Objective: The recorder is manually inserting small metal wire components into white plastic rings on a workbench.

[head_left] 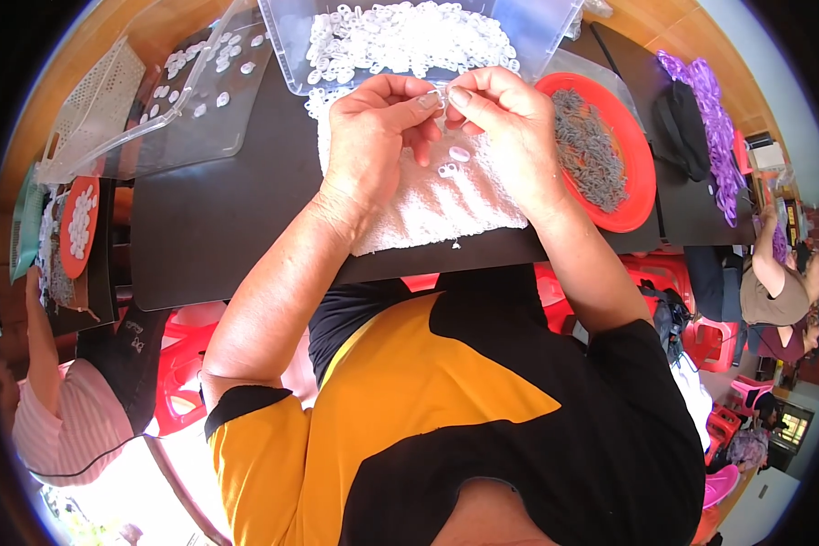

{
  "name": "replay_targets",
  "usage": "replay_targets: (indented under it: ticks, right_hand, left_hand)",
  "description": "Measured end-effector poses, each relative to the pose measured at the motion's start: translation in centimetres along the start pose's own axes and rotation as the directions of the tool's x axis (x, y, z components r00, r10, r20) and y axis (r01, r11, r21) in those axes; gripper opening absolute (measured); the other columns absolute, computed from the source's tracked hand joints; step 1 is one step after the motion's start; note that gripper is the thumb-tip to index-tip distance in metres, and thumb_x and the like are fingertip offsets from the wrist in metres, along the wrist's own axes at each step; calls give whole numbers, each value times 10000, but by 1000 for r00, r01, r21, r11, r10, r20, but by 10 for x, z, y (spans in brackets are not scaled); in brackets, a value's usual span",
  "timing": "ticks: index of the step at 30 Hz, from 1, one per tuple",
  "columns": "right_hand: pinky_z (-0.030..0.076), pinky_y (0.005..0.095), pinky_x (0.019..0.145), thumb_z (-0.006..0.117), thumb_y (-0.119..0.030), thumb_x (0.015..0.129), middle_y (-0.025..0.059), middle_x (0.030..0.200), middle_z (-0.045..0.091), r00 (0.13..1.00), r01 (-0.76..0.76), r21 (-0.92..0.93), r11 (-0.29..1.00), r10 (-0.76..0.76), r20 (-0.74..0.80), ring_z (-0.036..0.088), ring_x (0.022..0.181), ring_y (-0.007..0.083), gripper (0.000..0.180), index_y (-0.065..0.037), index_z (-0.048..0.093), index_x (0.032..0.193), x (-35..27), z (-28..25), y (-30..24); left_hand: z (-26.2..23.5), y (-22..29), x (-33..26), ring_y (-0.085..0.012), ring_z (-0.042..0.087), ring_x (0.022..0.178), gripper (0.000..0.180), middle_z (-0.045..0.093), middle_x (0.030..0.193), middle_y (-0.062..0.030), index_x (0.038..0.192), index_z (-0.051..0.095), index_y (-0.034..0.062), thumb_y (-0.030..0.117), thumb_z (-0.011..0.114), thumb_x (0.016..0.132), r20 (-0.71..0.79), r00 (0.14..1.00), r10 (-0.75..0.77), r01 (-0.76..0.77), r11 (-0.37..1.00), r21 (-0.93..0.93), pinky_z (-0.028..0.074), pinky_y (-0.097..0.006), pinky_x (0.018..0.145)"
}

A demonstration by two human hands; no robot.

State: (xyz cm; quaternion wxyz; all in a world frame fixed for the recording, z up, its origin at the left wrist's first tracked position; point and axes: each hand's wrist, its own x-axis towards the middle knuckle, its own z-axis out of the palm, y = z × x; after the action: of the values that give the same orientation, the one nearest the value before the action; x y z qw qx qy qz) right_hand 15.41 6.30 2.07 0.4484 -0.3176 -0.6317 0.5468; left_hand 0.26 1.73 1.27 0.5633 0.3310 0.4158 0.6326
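Observation:
My left hand point(369, 136) and my right hand point(514, 127) meet over a white towel point(409, 223) near the table's front edge. Between their pinched fingertips is a small white plastic piece point(442, 98); the fingers hide most of it. Just below, an oval whitish piece point(460, 155) and a little ringed white piece point(447, 170) lie on the towel. Beyond my hands, a clear plastic bin point(291, 55) holds a heap of small white looped pieces point(409, 41). Close to my right hand, a red round tray point(644, 168) carries many thin grey pieces point(590, 150).
On the left, a clear tub point(232, 136) has scattered white pieces, beside a perforated white basket point(100, 100). Purple strips point(714, 136) and a black bag point(682, 132) lie at the right. Another person point(77, 414) sits at left, near an orange-red plate point(70, 255). More people are at far right.

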Motion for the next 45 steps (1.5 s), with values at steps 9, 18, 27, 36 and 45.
replay_targets:
  ticks: [9, 18, 27, 36, 45]
  right_hand:
    - [472, 214, 658, 619, -58, 912, 23, 794, 635, 1000, 22, -15, 1000, -22, -13, 580, 721, 75, 81, 16, 631, 940, -1, 5, 2]
    - [486, 207, 622, 621, -54, 912, 23, 808, 650, 999, 38, 2, 999, -37, -37, 607, 728, 66, 54, -4, 638, 921, -6, 11, 21]
    - [488, 207, 669, 608, -49, 925, 5, 856, 665, 986, 135, -202, 970, -151, -69, 610, 757, 70, 109, 2, 656, 1009, -8, 4, 14]
    - [518, 252, 534, 608, 2, 888, 79, 798, 670, 935, 336, -389, 858, -354, 27, 624, 660, 119, 63, -6, 624, 948, -8, 1, 14]
    - [473, 240, 638, 650, -42, 873, 50, 760, 659, 994, 105, -186, 977, -102, 26, 602, 707, 90, 59, -4, 653, 918, 3, 2, 23]
  left_hand:
    - [4, 1, -4, -132, 603, 639, 98, 652, 825, -109, 967, 588, -47, 22, 607, 900, -23, 1000, 8, -7, 999, 45, 449, -242, 508]
    - [9, 0, -7, -120, 563, 576, 88, 629, 777, -97, 953, 598, -53, 11, 606, 894, -121, 992, -24, 30, 998, 46, 409, -229, 462]
    - [3, -3, -2, -131, 592, 619, 98, 654, 819, -124, 961, 597, -51, 15, 611, 890, -115, 993, 27, -18, 997, 76, 437, -237, 502]
    - [4, -2, -3, -124, 591, 614, 122, 656, 819, -116, 971, 603, -55, 35, 621, 891, -73, 997, -20, 30, 991, 133, 441, -232, 504]
    - [2, -3, 0, -87, 544, 589, 88, 623, 741, -38, 899, 640, -16, 71, 632, 889, -103, 993, 48, -21, 968, 251, 387, -220, 483]
